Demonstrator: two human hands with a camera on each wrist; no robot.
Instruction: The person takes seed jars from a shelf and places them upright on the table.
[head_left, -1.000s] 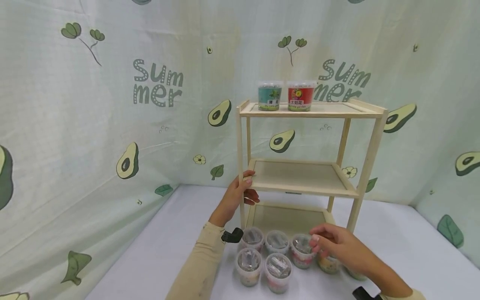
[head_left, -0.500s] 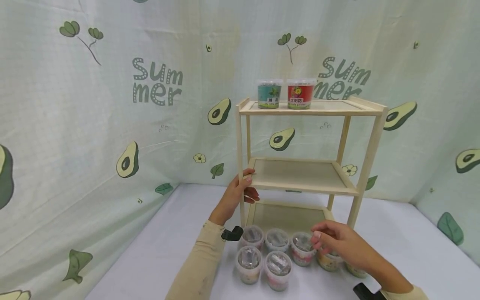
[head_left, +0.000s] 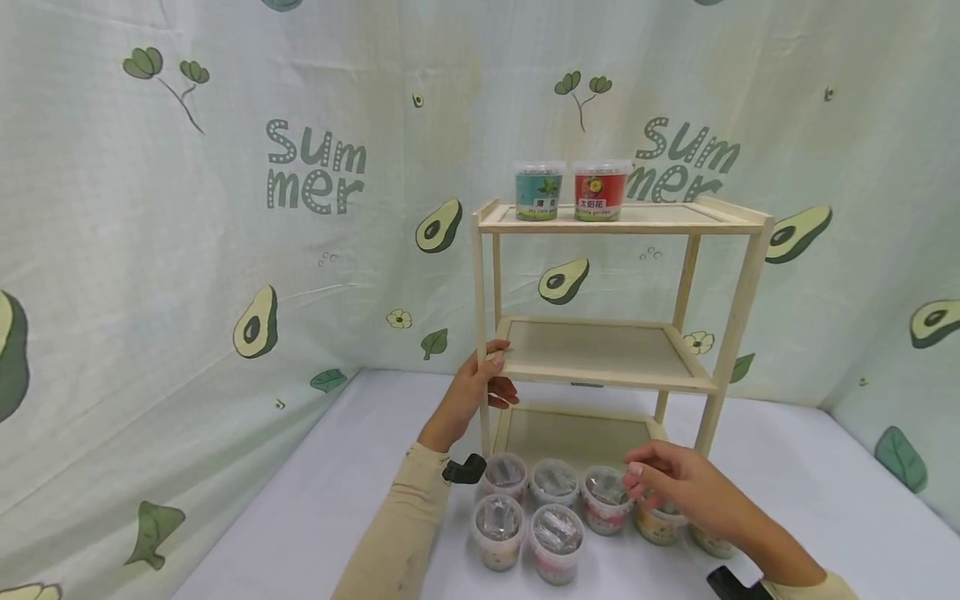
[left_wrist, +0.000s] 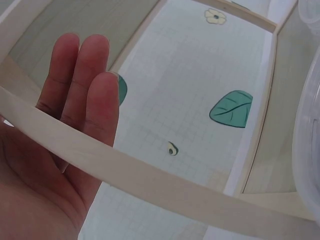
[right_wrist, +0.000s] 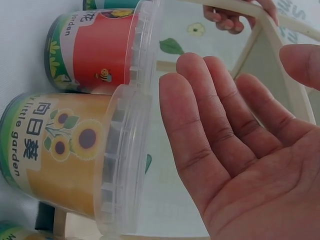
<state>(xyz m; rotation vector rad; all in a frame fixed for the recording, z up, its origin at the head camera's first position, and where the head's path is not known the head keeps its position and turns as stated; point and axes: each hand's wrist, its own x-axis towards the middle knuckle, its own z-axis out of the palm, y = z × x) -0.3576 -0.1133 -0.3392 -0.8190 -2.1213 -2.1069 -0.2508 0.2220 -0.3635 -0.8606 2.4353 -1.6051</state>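
At the left front post of a three-tier wooden rack [head_left: 607, 380], my left hand [head_left: 467, 390] grips the post by the middle shelf. The left wrist view shows several fingers [left_wrist: 102, 107] behind the wooden post [left_wrist: 135, 172]. My right hand [head_left: 693, 492] hovers over the right end of a group of lidded plastic tubs, holding nothing. In the right wrist view its palm and relaxed fingers [right_wrist: 185, 120] are beside the lid of a yellow sunflower tub [right_wrist: 77, 155], seemingly apart from it. Next to that is a red-labelled tub [right_wrist: 112, 50].
Several more tubs, including a front one [head_left: 557, 546], stand on the white table [head_left: 315, 517] before the rack. A teal tub [head_left: 538, 192] and a red tub [head_left: 600, 192] sit on the top shelf. A patterned curtain [head_left: 315, 275] surrounds the table.
My right hand has shifted very slightly above the tubs. The left hand keeps its grip on the rack, and the tubs have not moved.
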